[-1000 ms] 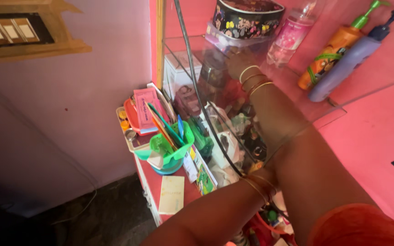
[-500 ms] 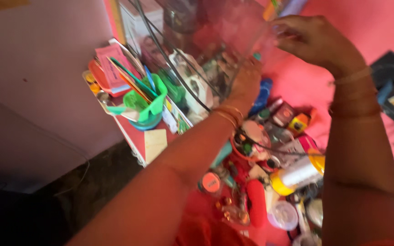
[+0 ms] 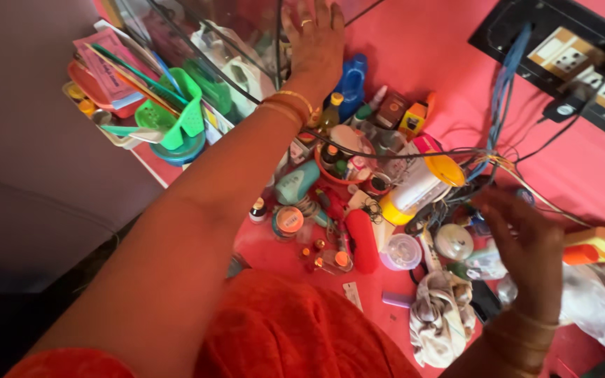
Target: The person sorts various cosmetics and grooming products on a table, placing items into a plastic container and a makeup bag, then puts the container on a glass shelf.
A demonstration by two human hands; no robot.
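Since half a second ago my right hand (image 3: pixel 523 245) dropped, spread empty, near the clutter; my left hand (image 3: pixel 314 38) presses flat on the far glass shelf (image 3: pixel 246 21), rigid, slippery, fragile, best held by its edges.

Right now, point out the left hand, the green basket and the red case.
left hand (image 3: pixel 314 43), head view, on the back of the hand.
green basket (image 3: pixel 176 115), head view, on its perforated side wall.
red case (image 3: pixel 363 241), head view, on its middle.

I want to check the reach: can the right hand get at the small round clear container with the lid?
Probably yes. The right hand hovers open just right of the clear lidded container, with only a round white jar and dark cables between them.
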